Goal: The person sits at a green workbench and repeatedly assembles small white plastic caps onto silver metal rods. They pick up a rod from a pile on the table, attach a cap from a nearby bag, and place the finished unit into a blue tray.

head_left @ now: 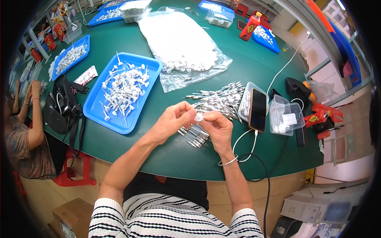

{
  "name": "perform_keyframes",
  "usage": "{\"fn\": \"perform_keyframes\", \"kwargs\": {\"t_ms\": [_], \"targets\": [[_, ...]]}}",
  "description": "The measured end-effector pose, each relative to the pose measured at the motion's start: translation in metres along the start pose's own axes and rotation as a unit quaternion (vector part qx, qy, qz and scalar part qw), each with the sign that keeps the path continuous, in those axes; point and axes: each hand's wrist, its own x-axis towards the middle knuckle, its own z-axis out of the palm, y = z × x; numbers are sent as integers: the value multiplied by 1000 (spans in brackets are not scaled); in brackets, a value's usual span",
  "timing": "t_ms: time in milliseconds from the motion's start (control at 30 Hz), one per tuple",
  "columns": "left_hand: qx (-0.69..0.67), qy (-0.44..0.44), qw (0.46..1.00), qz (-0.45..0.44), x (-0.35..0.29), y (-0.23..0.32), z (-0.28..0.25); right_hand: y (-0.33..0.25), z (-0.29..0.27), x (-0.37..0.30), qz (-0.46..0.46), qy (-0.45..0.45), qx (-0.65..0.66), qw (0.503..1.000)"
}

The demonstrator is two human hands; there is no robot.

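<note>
Both hands meet over the green table (pixel 119 146). The left hand (pixel 174 119) and the right hand (pixel 217 127) have their fingers curled in, and together they pinch a small white cap (pixel 198 117) between their fingertips. Just under the hands lies a pile of thin metal pins (pixel 195 136). A blue tray (pixel 92 104) of white parts sits to the left, and a phone (pixel 258 110) rests on a clear box to the right.

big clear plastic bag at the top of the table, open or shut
Open. The clear plastic bag lies flat on the green table, and small white parts spill out of its near end toward the blue tray.
</note>
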Motion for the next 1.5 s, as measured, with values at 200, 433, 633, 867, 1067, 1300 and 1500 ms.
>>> {"fn": "perform_keyframes", "kwargs": {"t_ms": [200,433,633,867,1067,1300,1500], "targets": [[-20,-29,999,2,0,-5,0,1,-2,0,4,-13,30,999],[-102,-33,993,-53,-1,-6,0,5,0,0,17,3,34,999],[-49,-44,997,-35,-3,-3,4,6,-1,-1,-22,-5,13,1000],[344,318,847,252,-18,55,-44,-6,-4,5,-20,81,-5,996],[647,342,626,268,-19,81,-84,-9,-6,5,-7,100,4,995],[648,127,704,262,47,0,-41,-11,-13,6,-4,126,21,992],[664,125,700,231,74,-18,-42,-11,-16,5,3,130,36,991]]}}
